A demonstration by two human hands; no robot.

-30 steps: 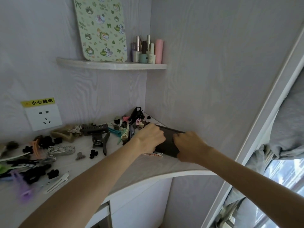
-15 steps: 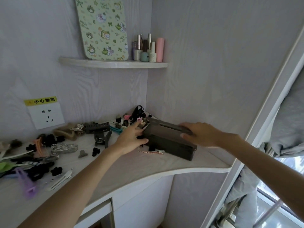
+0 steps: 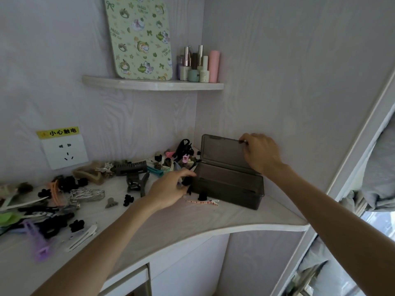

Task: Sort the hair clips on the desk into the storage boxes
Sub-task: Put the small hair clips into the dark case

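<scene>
— Item one?
— Smoky dark translucent plastic storage box (image 3: 229,185), rectangular, on the pale wood-grain counter (image 3: 213,221) near the corner wall. Its hinged lid (image 3: 222,151) stands raised, nearly upright.

— Who has the lid?
— The right hand (image 3: 261,153): grip closed on the lid's top edge, fingertips pinching it.

— And the other?
— The left hand (image 3: 168,189), at the box's left end. Grip loosely curled round a small black flower-shaped claw clip (image 3: 188,181); how tight, I cannot tell.

— Loose stock beside the box?
— One small black clip (image 3: 202,196) touching the box's front wall; a slim red-and-white striped snap clip (image 3: 202,202) lying flat just before it.

— Further left?
— A heap of mixed hair clips (image 3: 175,159) in the corner behind the left hand; a large grey claw clip (image 3: 136,183); a silver metal openwork clip (image 3: 87,194); a small grey claw clip (image 3: 111,202); a lilac plastic clip (image 3: 36,240), blurred, near the front edge; white duckbill clips (image 3: 82,238).

— Fixtures?
— White wall socket (image 3: 64,151) under a yellow warning label; a curved shelf (image 3: 152,85) above, bearing a green patterned board (image 3: 140,37) and small cosmetic bottles (image 3: 198,65).
</scene>
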